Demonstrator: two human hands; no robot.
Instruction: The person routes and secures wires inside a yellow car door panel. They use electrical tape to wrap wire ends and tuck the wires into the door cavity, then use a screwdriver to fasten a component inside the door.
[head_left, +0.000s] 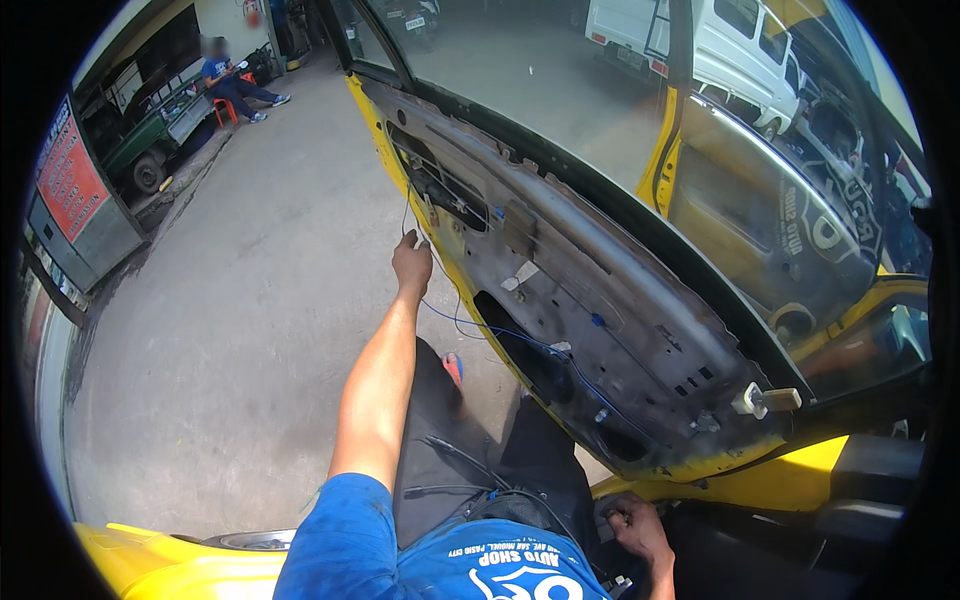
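A stripped yellow car door is held open from upper centre to lower right, its inner metal exposed. A blue wire is draped across it. At its left edge, the left hand is seen with fingers curled; at lower right of centre, the right hand is bent beside the yellow sill. Whether anything is pinched by either cannot be told. At upper left, a red stool is occupied by a person.
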